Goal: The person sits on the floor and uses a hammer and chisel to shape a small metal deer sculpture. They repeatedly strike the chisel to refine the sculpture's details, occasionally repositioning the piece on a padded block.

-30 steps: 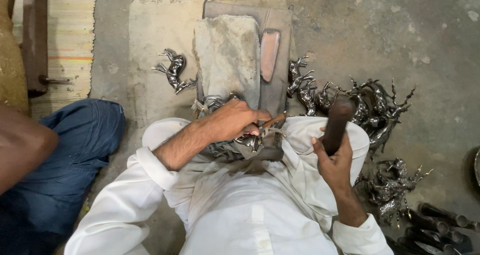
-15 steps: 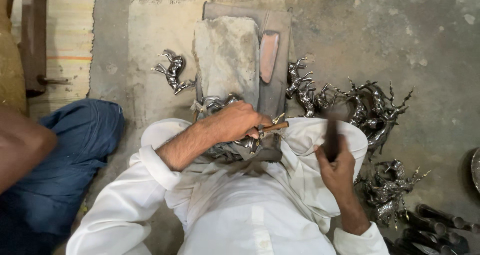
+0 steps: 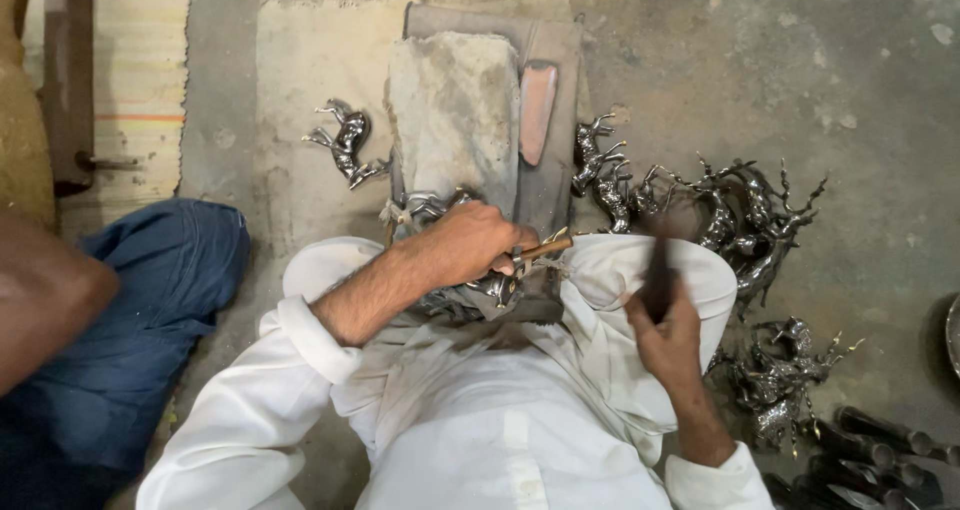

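My left hand [image 3: 478, 242] grips a thin brass-tipped chisel [image 3: 545, 249] and presses a shiny metal animal figurine [image 3: 490, 288] down against my lap, near the front edge of a padded block. My right hand [image 3: 665, 335] is closed around the handle of a dark mallet [image 3: 657, 270], which is blurred by motion and stands upright to the right of the chisel's tip. I sit cross-legged in white clothes.
A stone slab [image 3: 455, 110] lies on a grey pad [image 3: 555, 80] with a reddish stone [image 3: 536, 110] beside it. One metal figurine [image 3: 345, 142] lies at left; several figurines [image 3: 720, 210] are heaped at right. Another person's blue-trousered leg [image 3: 120, 320] is at left.
My right hand has swung the mallet, which was raised and sharp a second ago and is now blurred and lower. My left hand stays on the chisel and figurine.
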Demonstrator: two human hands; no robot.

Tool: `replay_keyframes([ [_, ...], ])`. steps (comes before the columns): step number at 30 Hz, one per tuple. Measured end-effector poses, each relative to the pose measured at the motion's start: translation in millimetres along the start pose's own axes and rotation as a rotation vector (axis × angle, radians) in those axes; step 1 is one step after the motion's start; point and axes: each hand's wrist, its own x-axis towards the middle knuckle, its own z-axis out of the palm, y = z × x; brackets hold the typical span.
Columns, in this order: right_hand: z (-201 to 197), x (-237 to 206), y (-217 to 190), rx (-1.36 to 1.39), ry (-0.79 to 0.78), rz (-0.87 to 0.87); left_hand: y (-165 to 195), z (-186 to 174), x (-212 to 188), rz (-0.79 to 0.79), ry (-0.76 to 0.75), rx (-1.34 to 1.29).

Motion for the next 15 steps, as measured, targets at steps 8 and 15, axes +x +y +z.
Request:
replay_keyframes([
  [8, -9.8, 8.7, 3.1, -0.267, -0.370, 0.005, 12.2, -1.4, -41.3, -0.233, 0.415, -0.342],
  [15, -4.1, 33.3, -26.6, -0.188, -0.445, 0.013, 21.5, 32.4, -67.7, -0.208, 0.729, -0.315],
])
